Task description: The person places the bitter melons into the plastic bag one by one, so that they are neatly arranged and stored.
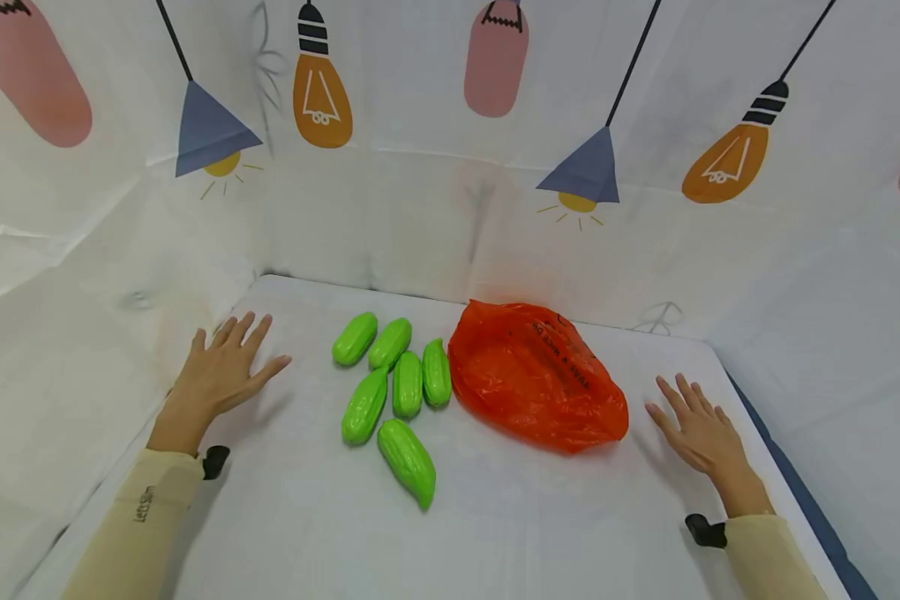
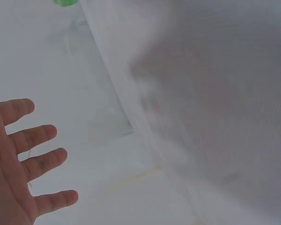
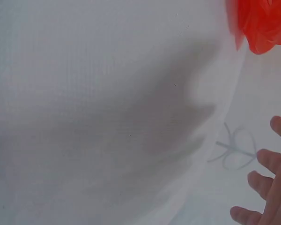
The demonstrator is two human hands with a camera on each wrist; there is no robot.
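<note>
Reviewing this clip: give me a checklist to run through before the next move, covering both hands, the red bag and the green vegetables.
1. Left hand free: ok, fingers spread, holding nothing.
2. Right hand free: ok, fingers extended, holding nothing.
3. Green vegetables all countable: ok, six lie on the white table.
4. Rightmost vegetable well away from the bag: not ok, it lies right at the bag's left edge; contact is unclear.
5. Red plastic bag mouth open: cannot tell, no opening shows plainly.

Beige sleeves [image 1: 123, 525], left one lettered; black wrist pieces [image 1: 215, 462].
</note>
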